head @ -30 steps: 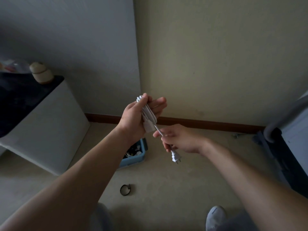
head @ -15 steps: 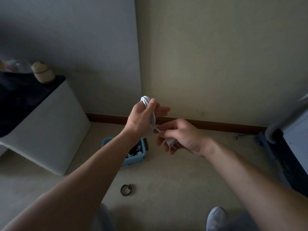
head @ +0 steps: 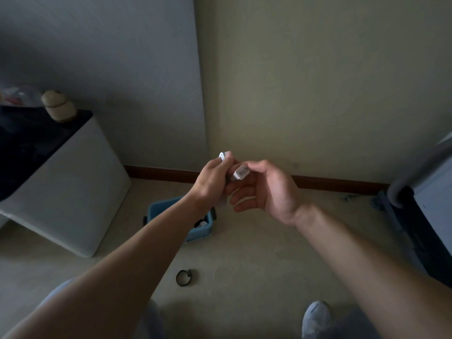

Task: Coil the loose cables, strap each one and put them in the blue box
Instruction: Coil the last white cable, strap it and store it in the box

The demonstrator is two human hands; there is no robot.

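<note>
At the far left stood a white cabinet [head: 73,192] with a dark top; nothing there belonged to the job. Right of it, the blue box [head: 159,210] sat on the floor, partly hidden behind the left forearm, with some dark and white contents just visible inside. A black strap [head: 184,278] lay in a loop on the floor nearer the person, well apart from both hands.

Above the box, the left hand [head: 211,184] was closed round the white cable [head: 223,155], held in the air; only the top bends of the bundle showed past the fingers. Just to the right, the plug [head: 241,174] stuck out of the bundle; the right hand [head: 269,192] pinched it between thumb and forefinger, the other fingers loosely curled beneath.

The cable looked light and thin, soft enough to fold but probably springy; the loops would likely splay if the left grip slackened. The middle of the bundle seemed the best place to hold it, leaving room for the strap. The plug was the one stiff, heavier part; tucked flat against the coil, it should not swing or drag the loops loose.
</note>
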